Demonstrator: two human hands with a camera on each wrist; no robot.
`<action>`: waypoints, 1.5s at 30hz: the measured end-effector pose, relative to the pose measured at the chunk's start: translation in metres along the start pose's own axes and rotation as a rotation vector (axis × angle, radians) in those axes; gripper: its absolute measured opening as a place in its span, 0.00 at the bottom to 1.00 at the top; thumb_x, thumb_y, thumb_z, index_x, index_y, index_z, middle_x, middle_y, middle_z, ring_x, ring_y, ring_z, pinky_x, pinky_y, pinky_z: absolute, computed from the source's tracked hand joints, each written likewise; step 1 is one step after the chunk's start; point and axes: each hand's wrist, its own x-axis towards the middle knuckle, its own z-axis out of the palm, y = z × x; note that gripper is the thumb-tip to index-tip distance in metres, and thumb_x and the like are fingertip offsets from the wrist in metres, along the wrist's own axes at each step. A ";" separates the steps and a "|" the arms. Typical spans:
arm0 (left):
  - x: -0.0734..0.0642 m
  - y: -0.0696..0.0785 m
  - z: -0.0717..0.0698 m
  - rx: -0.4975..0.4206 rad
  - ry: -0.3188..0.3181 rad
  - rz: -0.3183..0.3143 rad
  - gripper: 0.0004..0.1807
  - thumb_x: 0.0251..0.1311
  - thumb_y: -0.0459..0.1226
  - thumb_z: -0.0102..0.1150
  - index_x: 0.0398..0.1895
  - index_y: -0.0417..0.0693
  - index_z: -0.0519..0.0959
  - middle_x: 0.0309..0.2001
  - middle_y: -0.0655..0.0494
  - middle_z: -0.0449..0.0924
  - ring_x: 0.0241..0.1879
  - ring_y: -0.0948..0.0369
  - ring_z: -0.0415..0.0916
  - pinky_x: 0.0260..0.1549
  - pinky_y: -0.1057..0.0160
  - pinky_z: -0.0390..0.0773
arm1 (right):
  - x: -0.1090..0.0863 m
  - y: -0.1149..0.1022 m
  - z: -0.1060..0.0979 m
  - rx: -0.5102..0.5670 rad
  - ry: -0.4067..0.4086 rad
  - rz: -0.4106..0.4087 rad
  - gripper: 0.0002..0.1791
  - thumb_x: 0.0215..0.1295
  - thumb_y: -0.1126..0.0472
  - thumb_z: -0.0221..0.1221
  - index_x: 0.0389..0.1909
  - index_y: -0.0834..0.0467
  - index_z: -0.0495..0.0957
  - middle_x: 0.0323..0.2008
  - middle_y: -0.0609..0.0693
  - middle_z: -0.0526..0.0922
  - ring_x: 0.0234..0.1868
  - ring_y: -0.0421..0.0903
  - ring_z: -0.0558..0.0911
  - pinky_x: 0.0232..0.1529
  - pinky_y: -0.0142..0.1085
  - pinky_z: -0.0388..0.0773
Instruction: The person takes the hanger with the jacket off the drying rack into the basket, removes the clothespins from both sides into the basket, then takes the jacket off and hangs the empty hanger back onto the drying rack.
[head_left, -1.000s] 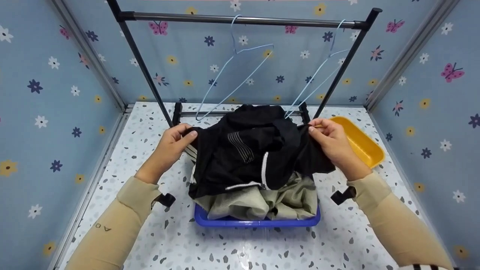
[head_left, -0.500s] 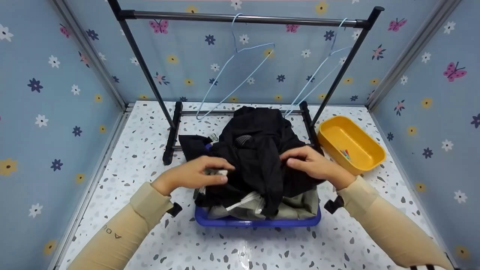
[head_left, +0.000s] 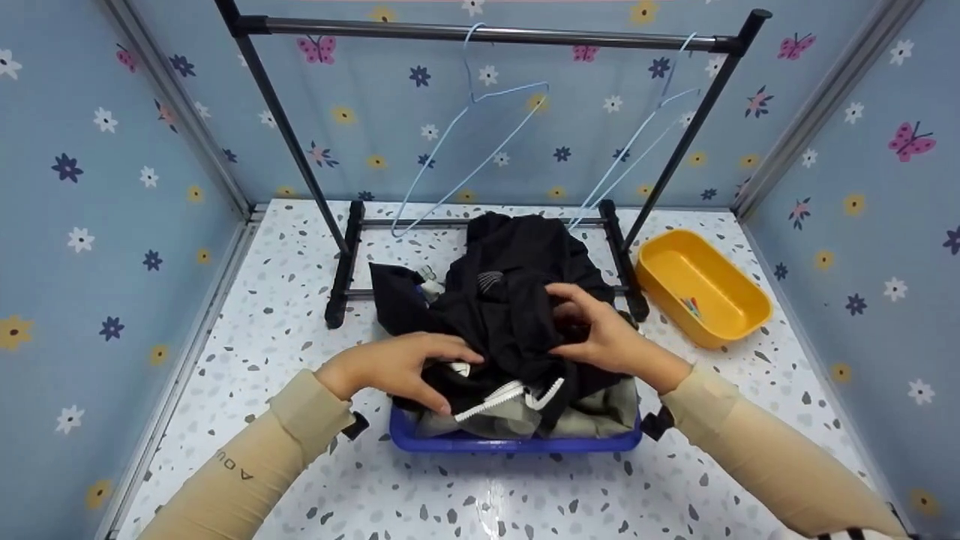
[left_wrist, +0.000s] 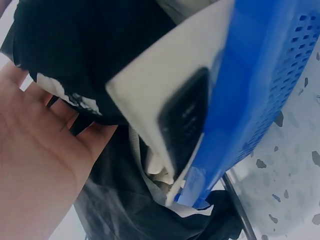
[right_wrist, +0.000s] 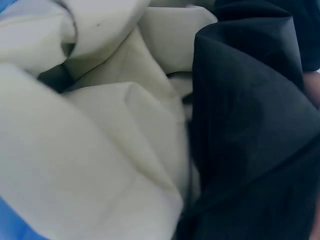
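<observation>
A black zip-up jacket (head_left: 491,289) with a white zipper lies crumpled over a pile in the blue basket (head_left: 517,444). Under it, pale khaki fabric (head_left: 510,420) bulges out at the front. My left hand (head_left: 409,367) rests on the jacket's lower left, thumb and fingers spread wide. In the left wrist view, its fingers (left_wrist: 35,92) touch black cloth close to the basket's perforated side. On the right of the jacket is my right hand (head_left: 600,334), fingers bent and thumb well apart, at a fold. The right wrist view shows mostly khaki and black folds, with skin at the right edge.
Behind the basket stands a black clothes rack (head_left: 480,31) with two light blue wire hangers, one near the middle (head_left: 471,105) and one at the right (head_left: 660,109). A yellow tub (head_left: 705,289) holding small coloured pegs (head_left: 691,307) sits to the right. Patterned walls enclose three sides.
Both hands have let go of the jacket's outspread edges and come inward and lower onto it. The jacket has sunk and bunched together, and its zipper has shifted.
</observation>
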 end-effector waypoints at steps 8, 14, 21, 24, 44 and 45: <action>0.000 -0.004 0.006 0.105 0.018 -0.004 0.38 0.60 0.40 0.80 0.75 0.52 0.79 0.73 0.47 0.79 0.74 0.44 0.74 0.77 0.40 0.68 | -0.007 0.009 -0.002 -0.259 -0.106 -0.262 0.26 0.59 0.76 0.73 0.60 0.64 0.84 0.64 0.74 0.79 0.61 0.72 0.82 0.59 0.63 0.84; 0.004 -0.009 0.014 0.150 0.006 -0.015 0.37 0.60 0.39 0.79 0.75 0.54 0.79 0.73 0.48 0.79 0.74 0.44 0.74 0.77 0.41 0.68 | -0.008 0.013 -0.006 -0.345 -0.314 -0.287 0.21 0.61 0.76 0.67 0.55 0.65 0.87 0.61 0.70 0.85 0.63 0.68 0.84 0.63 0.61 0.83; 0.008 -0.016 0.014 0.095 0.006 -0.012 0.36 0.59 0.41 0.80 0.73 0.53 0.81 0.70 0.51 0.82 0.71 0.49 0.78 0.75 0.45 0.72 | -0.005 0.011 -0.008 -0.355 -0.386 -0.257 0.13 0.68 0.70 0.68 0.51 0.64 0.87 0.59 0.67 0.87 0.62 0.65 0.85 0.64 0.59 0.83; 0.005 -0.015 0.005 0.002 0.066 -0.001 0.33 0.59 0.42 0.81 0.69 0.52 0.83 0.67 0.53 0.84 0.67 0.52 0.80 0.72 0.48 0.76 | -0.003 0.011 -0.018 -0.259 -0.323 -0.232 0.14 0.65 0.67 0.74 0.51 0.63 0.88 0.59 0.67 0.88 0.62 0.65 0.86 0.66 0.54 0.83; -0.014 -0.067 -0.041 -0.340 0.668 -0.554 0.39 0.73 0.54 0.66 0.77 0.39 0.71 0.76 0.35 0.70 0.75 0.41 0.69 0.77 0.43 0.67 | 0.002 0.076 -0.094 0.276 0.185 0.759 0.38 0.78 0.48 0.65 0.76 0.68 0.68 0.48 0.43 0.84 0.41 0.37 0.83 0.44 0.32 0.85; -0.013 -0.068 -0.043 -0.370 0.628 -0.580 0.42 0.74 0.56 0.65 0.80 0.40 0.67 0.79 0.34 0.67 0.77 0.40 0.66 0.78 0.41 0.65 | 0.003 0.080 -0.094 0.294 0.155 0.807 0.40 0.78 0.44 0.64 0.77 0.67 0.65 0.49 0.45 0.82 0.41 0.38 0.84 0.44 0.33 0.86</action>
